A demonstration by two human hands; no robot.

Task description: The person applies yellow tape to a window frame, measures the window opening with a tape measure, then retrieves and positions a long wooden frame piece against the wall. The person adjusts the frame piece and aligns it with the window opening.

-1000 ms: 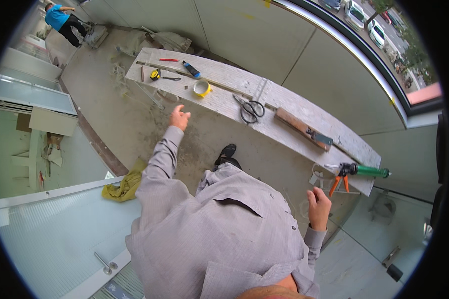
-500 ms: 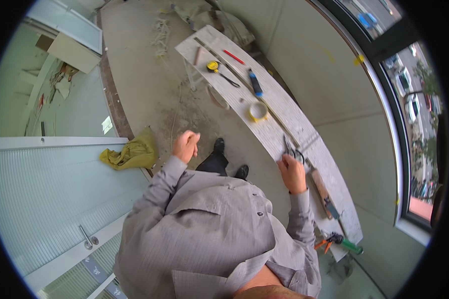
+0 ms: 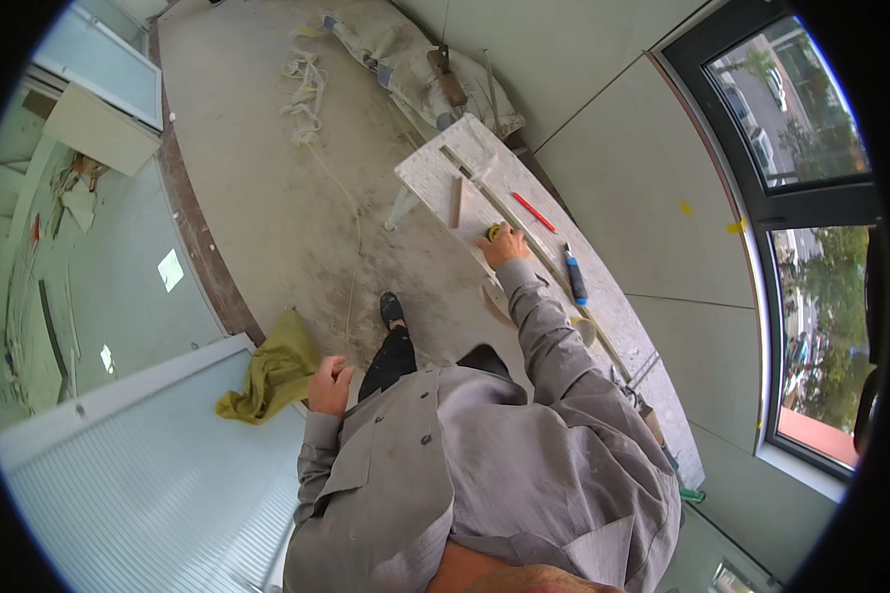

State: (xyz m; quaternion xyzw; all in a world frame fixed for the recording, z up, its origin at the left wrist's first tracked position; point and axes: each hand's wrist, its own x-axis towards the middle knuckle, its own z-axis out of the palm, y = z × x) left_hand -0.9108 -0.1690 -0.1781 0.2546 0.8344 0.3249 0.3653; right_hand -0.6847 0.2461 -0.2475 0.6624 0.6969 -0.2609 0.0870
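My right hand point(image 3: 508, 247) grips the yellow tape measure point(image 3: 493, 233) on the long pale board bench point(image 3: 427, 170). Around it lie a red pencil point(image 3: 533, 211), a short wooden stick point(image 3: 457, 203) and a blue-and-black utility knife point(image 3: 576, 276); a long slim strip point(image 3: 511, 215) runs along the board. A roll of tape point(image 3: 584, 329) is partly behind my arm, and the tools at the near end are mostly hidden. Low at my side, my left hand point(image 3: 330, 385) is loosely curled with nothing visible in it, near a crumpled olive sack point(image 3: 262, 381).
Large filled bags point(image 3: 405, 84) and tangled white cord point(image 3: 304, 94) lie on the floor beyond the bench. A frosted glass door point(image 3: 158, 455) is at my lower left, a pale board point(image 3: 104, 128) at upper left. A wall and dark-framed window point(image 3: 776, 203) bound the right.
I have turned and stepped toward the bench's far end. My right hand moved from beside the scissors forward onto the tape measure. My left hand has dropped lower beside my body.
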